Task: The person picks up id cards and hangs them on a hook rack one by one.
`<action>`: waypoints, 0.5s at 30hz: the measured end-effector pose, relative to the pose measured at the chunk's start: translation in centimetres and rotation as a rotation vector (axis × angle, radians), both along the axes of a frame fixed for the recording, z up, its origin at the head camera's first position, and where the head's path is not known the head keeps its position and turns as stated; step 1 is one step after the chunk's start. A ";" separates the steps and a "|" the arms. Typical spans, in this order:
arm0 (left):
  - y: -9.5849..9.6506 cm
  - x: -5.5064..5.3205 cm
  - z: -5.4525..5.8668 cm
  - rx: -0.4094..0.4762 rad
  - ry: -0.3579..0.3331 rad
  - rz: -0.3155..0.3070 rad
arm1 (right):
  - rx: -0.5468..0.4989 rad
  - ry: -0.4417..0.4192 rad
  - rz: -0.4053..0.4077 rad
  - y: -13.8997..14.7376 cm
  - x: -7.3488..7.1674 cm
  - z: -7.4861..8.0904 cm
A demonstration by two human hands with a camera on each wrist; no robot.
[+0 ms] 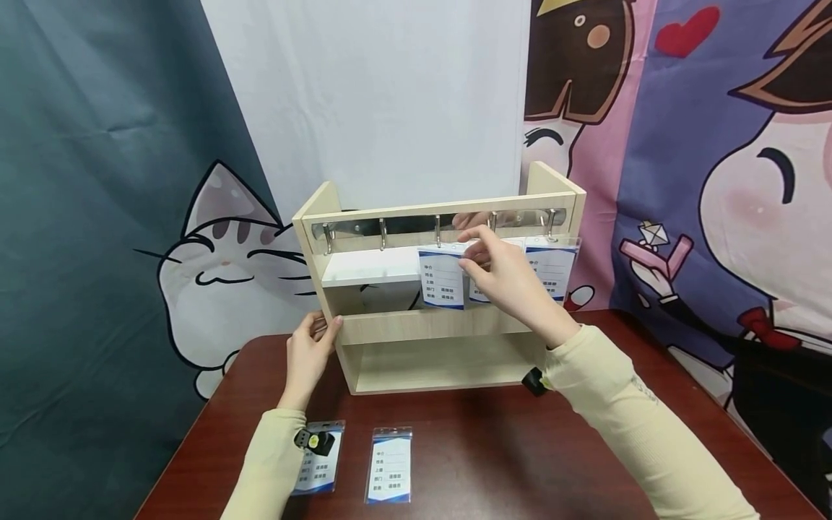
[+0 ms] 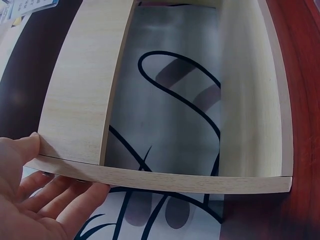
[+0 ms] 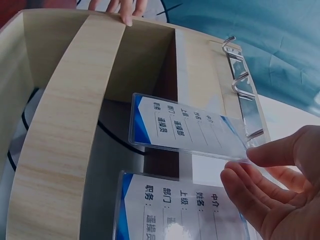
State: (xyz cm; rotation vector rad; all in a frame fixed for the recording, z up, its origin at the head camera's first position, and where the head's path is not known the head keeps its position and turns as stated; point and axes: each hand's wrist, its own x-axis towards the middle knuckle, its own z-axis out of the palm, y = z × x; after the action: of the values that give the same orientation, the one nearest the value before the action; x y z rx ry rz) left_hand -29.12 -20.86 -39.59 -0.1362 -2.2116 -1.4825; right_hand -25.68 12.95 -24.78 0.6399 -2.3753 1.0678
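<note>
A small pale wooden shelf (image 1: pixel 429 328) stands upright, with a metal strip of several hooks (image 1: pixel 383 232) across its upper front. My left hand (image 1: pixel 310 352) grips the edge of its left side panel, thumb in front and fingers outside, as the left wrist view (image 2: pixel 45 200) shows. At the middle hook, my right hand (image 1: pixel 503 271) pinches the upper right corner of a clear-sleeved badge (image 1: pixel 442 278). Whether the badge's slot is over the hook is hard to tell. Beside it, a second badge (image 3: pixel 185 210) hangs partly behind that hand. A third badge (image 1: pixel 551 269) hangs at the rightmost hook.
Two more badges lie on the dark red table (image 1: pixel 481 455): one badge (image 1: pixel 390 466) in front of the shelf, another (image 1: pixel 325 462) partly under my left wrist. The two left hooks (image 3: pixel 242 87) hold nothing. Cartoon-printed curtains (image 1: pixel 227 282) hang behind the table.
</note>
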 end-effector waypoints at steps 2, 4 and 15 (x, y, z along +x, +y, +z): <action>0.0 0.0 0.0 0.000 0.001 0.000 | 0.000 0.006 -0.005 0.2 0.3 -0.1; 0.0 0.0 0.0 -0.002 0.001 -0.001 | 0.003 0.012 -0.010 0.5 0.6 -0.1; 0.0 -0.1 0.0 0.001 -0.012 0.001 | 0.005 0.012 0.033 0.9 1.9 -1.1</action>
State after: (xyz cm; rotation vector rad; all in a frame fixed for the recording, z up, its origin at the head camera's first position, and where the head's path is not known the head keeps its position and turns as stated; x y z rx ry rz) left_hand -29.24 -20.87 -39.61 -0.1265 -2.2202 -1.4880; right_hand -23.76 13.86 -25.85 0.6871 -2.3656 1.0690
